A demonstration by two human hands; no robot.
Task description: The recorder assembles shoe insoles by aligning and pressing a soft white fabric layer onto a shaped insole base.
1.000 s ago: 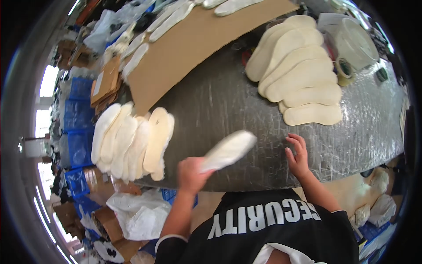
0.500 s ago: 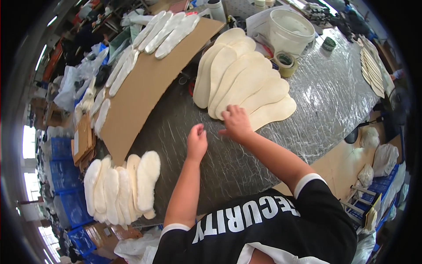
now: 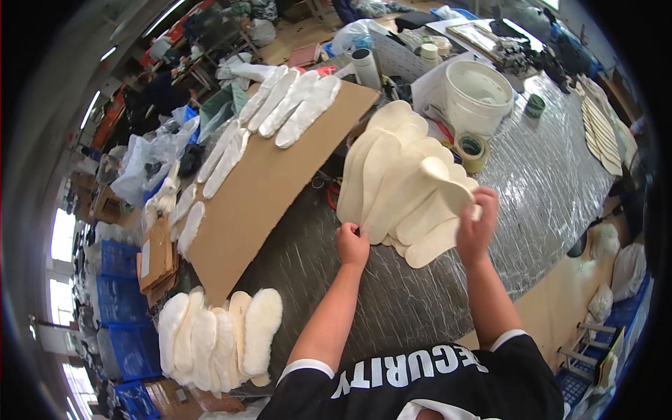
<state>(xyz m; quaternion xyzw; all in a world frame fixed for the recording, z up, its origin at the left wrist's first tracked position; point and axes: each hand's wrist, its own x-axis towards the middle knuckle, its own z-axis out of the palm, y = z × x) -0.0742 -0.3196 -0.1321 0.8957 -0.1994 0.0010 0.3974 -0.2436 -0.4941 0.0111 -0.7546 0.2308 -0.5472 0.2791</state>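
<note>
Cream shoe insoles [image 3: 392, 161] lie overlapped in a fan on the table. My right hand [image 3: 478, 224] is closed on one end of an insole [image 3: 448, 183] at the fan's right side; this insole is bent up above the others. At the fan's near left edge, my left hand [image 3: 352, 245] has its fingers curled together against the end of an insole. Its fingertips are partly hidden.
A cardboard sheet [image 3: 280, 168] carries white fluffy insoles [image 3: 308, 108]. More fluffy insoles [image 3: 263, 329] lie at the near left. Behind the fan are a white bucket [image 3: 479, 98], tape rolls [image 3: 472, 150] and a bottle [image 3: 365, 68]. Striped-looking stacked insoles [image 3: 600, 136] lie far right.
My right hand has moved right and raised one end of an insole. My left hand has come forward to the fan's near edge. The whole view has shifted.
</note>
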